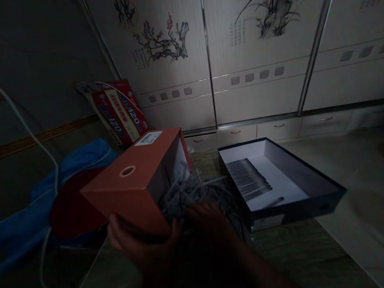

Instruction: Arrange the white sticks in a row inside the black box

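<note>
My left hand (139,244) grips the near corner of an orange cardboard box (136,174), which is tipped on its side with its open face to the right. A heap of small grey sticks (194,192) spills from the box onto the table. My right hand (210,223) rests on the near part of that heap, fingers curled into it; what they hold is too dark to make out. To the right stands an open dark blue box (320,191) with a white inside and a row of the same sticks laid flat in it.
A red printed packet (117,108) leans against the wall behind the orange box. Blue cloth (72,170) and a dark red round object (69,210) lie at the left, crossed by a white cable (42,148). Painted wardrobe doors (253,43) fill the background.
</note>
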Available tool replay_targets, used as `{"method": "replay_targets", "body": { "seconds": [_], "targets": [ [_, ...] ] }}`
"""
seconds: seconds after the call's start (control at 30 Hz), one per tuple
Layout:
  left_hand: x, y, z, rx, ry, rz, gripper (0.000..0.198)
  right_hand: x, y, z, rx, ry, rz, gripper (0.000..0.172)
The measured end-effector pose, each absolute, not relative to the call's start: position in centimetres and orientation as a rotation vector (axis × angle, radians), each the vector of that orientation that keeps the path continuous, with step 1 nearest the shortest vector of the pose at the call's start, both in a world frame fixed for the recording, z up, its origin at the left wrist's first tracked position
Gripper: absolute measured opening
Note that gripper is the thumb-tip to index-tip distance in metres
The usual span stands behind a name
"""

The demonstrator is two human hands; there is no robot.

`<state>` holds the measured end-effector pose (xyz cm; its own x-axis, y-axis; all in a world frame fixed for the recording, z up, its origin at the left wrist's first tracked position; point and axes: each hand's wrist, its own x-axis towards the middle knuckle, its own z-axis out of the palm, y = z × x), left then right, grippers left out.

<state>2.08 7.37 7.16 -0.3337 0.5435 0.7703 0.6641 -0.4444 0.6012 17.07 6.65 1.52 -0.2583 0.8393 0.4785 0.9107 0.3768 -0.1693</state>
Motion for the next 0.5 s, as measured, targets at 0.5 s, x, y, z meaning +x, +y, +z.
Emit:
{"method": "replay_targets", "body": {
  "seconds": [0.5],
  "targets": [
    [-0.1,8.1,6.1,-1.879,-1.57,-1.888,0.122,20.8,1.7,2.4,-1.477,-2.081,0.037,0.081]
  ]
}}
